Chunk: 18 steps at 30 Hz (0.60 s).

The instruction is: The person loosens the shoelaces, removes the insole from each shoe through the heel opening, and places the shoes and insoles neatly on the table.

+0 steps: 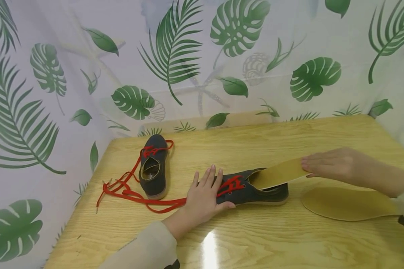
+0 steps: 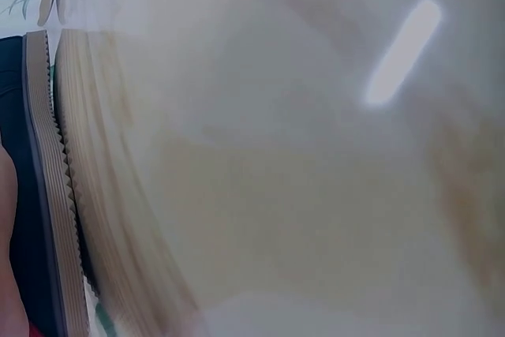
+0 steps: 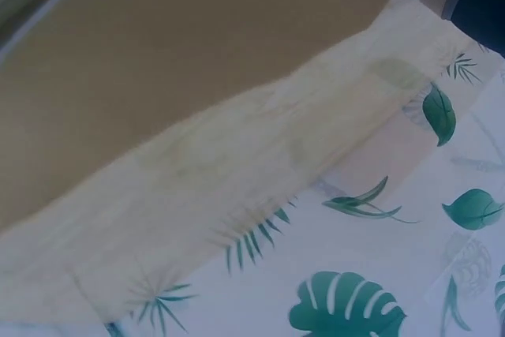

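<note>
A dark shoe [image 1: 267,195] with red laces lies on its sole, toe to the left. Across its toe and lower laces rests my left hand [image 1: 202,200], fingers spread and straight. My right hand [image 1: 346,168] pinches one end of a tan insole [image 1: 282,172], thumb beneath and fingers on top. The insole slants down, its other end inside the shoe's opening and hidden there. In the right wrist view the insole [image 3: 197,61] fills the upper left. The left wrist view shows the shoe's ribbed sole edge [image 2: 55,195] at the left.
A second tan insole [image 1: 346,203] lies on the wooden table [image 1: 262,239] below my right forearm. Another dark shoe [image 1: 159,160] stands at the back left, a long red lace [image 1: 134,198] trailing near it. A leaf-patterned cloth [image 1: 195,93] hangs behind the table.
</note>
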### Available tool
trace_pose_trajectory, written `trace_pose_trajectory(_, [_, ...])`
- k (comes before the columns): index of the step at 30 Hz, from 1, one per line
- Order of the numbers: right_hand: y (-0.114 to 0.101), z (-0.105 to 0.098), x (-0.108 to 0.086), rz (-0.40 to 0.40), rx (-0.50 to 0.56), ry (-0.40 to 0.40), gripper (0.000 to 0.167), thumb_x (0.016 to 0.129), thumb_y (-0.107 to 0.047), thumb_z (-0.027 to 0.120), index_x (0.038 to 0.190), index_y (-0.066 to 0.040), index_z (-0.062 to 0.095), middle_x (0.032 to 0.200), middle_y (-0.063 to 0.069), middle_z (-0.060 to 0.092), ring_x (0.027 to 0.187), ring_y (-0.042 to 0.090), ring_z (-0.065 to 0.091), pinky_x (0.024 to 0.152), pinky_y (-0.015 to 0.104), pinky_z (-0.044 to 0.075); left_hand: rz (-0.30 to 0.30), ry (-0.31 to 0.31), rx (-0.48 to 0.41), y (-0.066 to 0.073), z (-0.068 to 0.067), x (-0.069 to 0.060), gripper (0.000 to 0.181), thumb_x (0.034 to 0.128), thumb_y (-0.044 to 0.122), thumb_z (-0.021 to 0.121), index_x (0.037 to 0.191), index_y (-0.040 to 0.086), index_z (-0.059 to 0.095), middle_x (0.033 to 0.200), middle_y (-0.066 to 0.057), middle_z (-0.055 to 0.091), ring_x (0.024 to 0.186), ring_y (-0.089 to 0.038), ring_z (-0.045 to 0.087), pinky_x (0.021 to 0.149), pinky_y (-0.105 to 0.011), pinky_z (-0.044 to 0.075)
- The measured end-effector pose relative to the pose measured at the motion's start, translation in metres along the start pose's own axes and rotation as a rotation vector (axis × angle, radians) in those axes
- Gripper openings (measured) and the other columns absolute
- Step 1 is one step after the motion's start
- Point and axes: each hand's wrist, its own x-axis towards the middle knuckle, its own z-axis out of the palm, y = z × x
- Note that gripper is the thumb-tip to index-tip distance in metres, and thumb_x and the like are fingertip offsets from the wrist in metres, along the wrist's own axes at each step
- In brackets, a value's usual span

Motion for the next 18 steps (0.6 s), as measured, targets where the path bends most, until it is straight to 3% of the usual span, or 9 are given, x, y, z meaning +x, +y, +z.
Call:
trace_pose_trajectory(3, [-0.002, 0.002, 0.001, -0.014, -0.094, 0.023, 0.037, 0.103, -0.010, 0.037, 0.137, -0.002, 0.049, 0.145, 0.003, 0.041, 0.134, 0.009, 0.037, 0.110, 0.022, 0.029, -0.002, -0.003, 0.005, 0.001, -0.002, -0.001, 0.101, 0.0789, 0.082, 0.026, 0.153, 0.014, 0.013, 0.158, -0.012, 0.015, 0.145, -0.022, 0.015, 0.117, -0.049, 0.013])
trace_pose_trajectory(6, [-0.005, 0.010, 0.001, -0.004, -0.192, 0.060, 0.039, 0.103, -0.021, 0.040, 0.137, -0.005, 0.048, 0.143, 0.000, 0.042, 0.132, 0.007, 0.038, 0.108, 0.021, 0.030, -0.007, -0.010, 0.008, 0.001, -0.004, -0.002, 0.101, 0.0796, 0.081, 0.028, 0.153, 0.013, 0.013, 0.158, -0.013, 0.015, 0.145, -0.023, 0.015, 0.117, -0.048, 0.013])
trace_pose_trajectory(8, [-0.006, 0.017, 0.001, 0.004, -0.226, 0.092, 0.040, 0.101, -0.030, 0.044, 0.134, -0.008, 0.053, 0.137, -0.002, 0.045, 0.129, 0.005, 0.040, 0.095, 0.021, 0.044, -0.011, -0.011, 0.010, 0.001, -0.005, -0.003, 0.101, 0.0795, 0.081, 0.029, 0.153, 0.013, 0.013, 0.157, -0.013, 0.015, 0.145, -0.023, 0.015, 0.117, -0.048, 0.013])
trace_pose_trajectory(9, [-0.006, 0.020, 0.000, 0.013, -0.246, 0.075, 0.043, 0.102, -0.033, 0.041, 0.137, -0.009, 0.049, 0.139, -0.003, 0.041, 0.131, 0.003, 0.037, 0.096, 0.020, 0.043, -0.012, -0.012, 0.010, 0.001, -0.005, -0.003, 0.101, 0.0795, 0.081, 0.029, 0.153, 0.013, 0.013, 0.158, -0.013, 0.015, 0.145, -0.023, 0.015, 0.117, -0.047, 0.013])
trace_pose_trajectory(10, [-0.007, 0.024, 0.000, 0.016, -0.266, 0.070, 0.045, 0.102, -0.035, 0.040, 0.139, -0.010, 0.045, 0.135, -0.002, 0.049, 0.131, 0.003, 0.035, 0.089, 0.020, 0.048, -0.012, -0.011, 0.011, 0.001, -0.004, -0.003, 0.101, 0.0794, 0.081, 0.028, 0.153, 0.013, 0.013, 0.158, -0.013, 0.015, 0.145, -0.023, 0.015, 0.117, -0.047, 0.013])
trace_pose_trajectory(11, [-0.007, 0.027, -0.001, 0.012, -0.279, 0.053, 0.046, 0.103, -0.034, 0.037, 0.142, -0.010, 0.041, 0.138, -0.002, 0.045, 0.132, 0.003, 0.032, 0.090, 0.019, 0.047, -0.011, -0.011, 0.012, 0.001, -0.004, -0.002, 0.101, 0.0794, 0.081, 0.028, 0.153, 0.013, 0.013, 0.158, -0.013, 0.015, 0.145, -0.023, 0.015, 0.117, -0.046, 0.013])
trace_pose_trajectory(13, [-0.007, 0.031, -0.002, 0.003, -0.274, 0.052, 0.045, 0.103, -0.030, 0.037, 0.142, -0.009, 0.040, 0.129, 0.002, 0.054, 0.133, 0.004, 0.032, 0.090, 0.019, 0.047, -0.006, -0.010, 0.011, 0.002, -0.003, -0.001, 0.102, 0.0794, 0.081, 0.028, 0.153, 0.013, 0.012, 0.158, -0.013, 0.015, 0.145, -0.023, 0.015, 0.117, -0.046, 0.013])
trace_pose_trajectory(15, [-0.008, 0.033, -0.003, -0.003, -0.260, 0.038, 0.044, 0.104, -0.025, 0.034, 0.144, -0.007, 0.035, 0.132, 0.004, 0.051, 0.135, 0.006, 0.029, 0.103, 0.019, 0.034, -0.002, -0.011, 0.009, 0.002, -0.002, 0.000, 0.102, 0.0797, 0.081, 0.028, 0.153, 0.013, 0.012, 0.158, -0.013, 0.014, 0.145, -0.023, 0.014, 0.117, -0.046, 0.012])
trace_pose_trajectory(18, [-0.009, 0.030, -0.001, -0.014, -0.204, 0.048, 0.039, 0.102, -0.016, 0.039, 0.139, -0.003, 0.041, 0.133, 0.006, 0.047, 0.134, 0.010, 0.034, 0.108, 0.023, 0.029, -0.003, -0.011, 0.006, 0.003, -0.002, 0.001, 0.101, 0.0798, 0.081, 0.030, 0.153, 0.013, 0.012, 0.158, -0.013, 0.014, 0.145, -0.023, 0.014, 0.117, -0.047, 0.012])
